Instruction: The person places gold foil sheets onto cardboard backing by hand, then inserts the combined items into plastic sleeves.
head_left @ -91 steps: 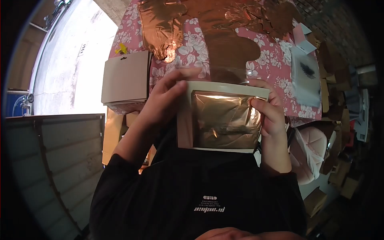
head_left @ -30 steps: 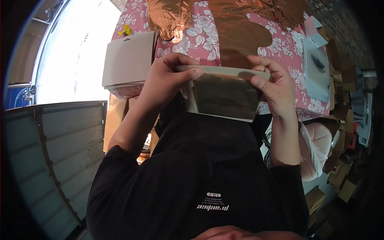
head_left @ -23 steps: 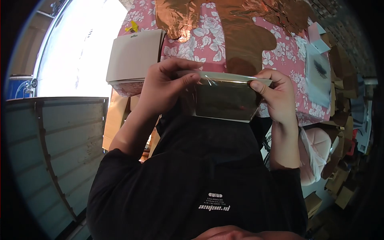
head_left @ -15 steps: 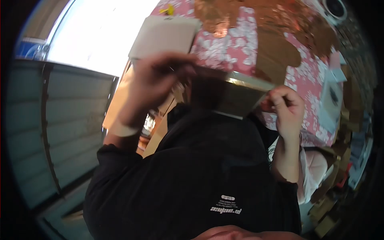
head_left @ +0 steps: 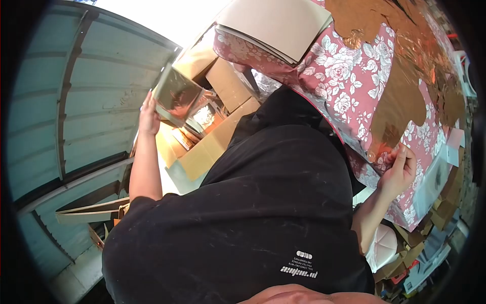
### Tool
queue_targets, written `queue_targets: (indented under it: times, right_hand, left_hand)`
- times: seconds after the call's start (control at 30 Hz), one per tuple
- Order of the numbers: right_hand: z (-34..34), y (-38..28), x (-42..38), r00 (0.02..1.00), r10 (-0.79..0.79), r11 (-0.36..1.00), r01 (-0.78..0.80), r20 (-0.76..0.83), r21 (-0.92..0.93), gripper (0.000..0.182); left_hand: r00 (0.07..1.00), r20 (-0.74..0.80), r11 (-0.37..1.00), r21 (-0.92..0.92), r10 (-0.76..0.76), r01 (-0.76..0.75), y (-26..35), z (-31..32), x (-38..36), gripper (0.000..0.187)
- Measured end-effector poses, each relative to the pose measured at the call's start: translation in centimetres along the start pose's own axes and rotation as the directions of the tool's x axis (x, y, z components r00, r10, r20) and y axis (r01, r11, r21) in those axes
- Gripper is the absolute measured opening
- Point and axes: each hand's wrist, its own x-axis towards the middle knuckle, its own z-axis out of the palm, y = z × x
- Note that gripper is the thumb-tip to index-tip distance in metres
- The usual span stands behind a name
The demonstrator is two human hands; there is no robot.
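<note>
My left hand is raised at the left, gripping the outer edge of a flat, mirror-like panel. The panel is tilted and has brownish reflections on its face. Below and beside it stands an open cardboard box with shiny, copper-coloured things inside. At the right, my right hand is by the near edge of a table, its fingers pinched together. Orange-brown, see-through material shows at its fingertips, but I cannot make out whether it is held.
A pink floral cloth covers the table, with brown glossy film spread over it. A stack of beige boards lies at the table's left corner. A ribbed metal wall rises at the left; cardboard pieces are at the lower right.
The panel has moved from in front of my body to the left, over the box, in my left hand. My right hand has come off it and shifted right and lower.
</note>
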Motion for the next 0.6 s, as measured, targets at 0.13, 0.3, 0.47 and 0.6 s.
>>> queue_targets:
  times: [0.13, 0.3, 0.47, 0.6]
  right_hand:
    - [0.7, -0.5, -0.7, 0.991, 0.096, 0.994, -0.1, 0.095, 0.04, 0.013]
    - [0.8, -1.3, -1.7, 0.996, -0.022, 1.0, 0.023, 0.085, -0.018, 0.006]
    - [1.3, -5.3, -1.4, 0.97, -0.192, 0.928, 0.23, 0.151, -0.293, 0.013]
    - [1.2, -7.0, 0.8, 0.874, -0.339, 0.694, 0.482, 0.348, -0.535, 0.024]
  left_hand:
    - [0.934, -0.284, 0.861, 0.397, -0.215, 0.319, -6.1, -7.2, -1.7, 0.082]
    - [0.853, -0.356, 0.738, 0.673, 0.382, -0.049, -7.9, -3.8, 2.9, 0.043]
    - [0.698, -0.078, 0.591, 0.603, 0.711, -0.535, 2.2, 15.5, 3.4, 0.048]
    - [0.268, 0.36, 0.102, 0.419, 0.893, -0.902, 9.8, 30.8, -2.5, 0.045]
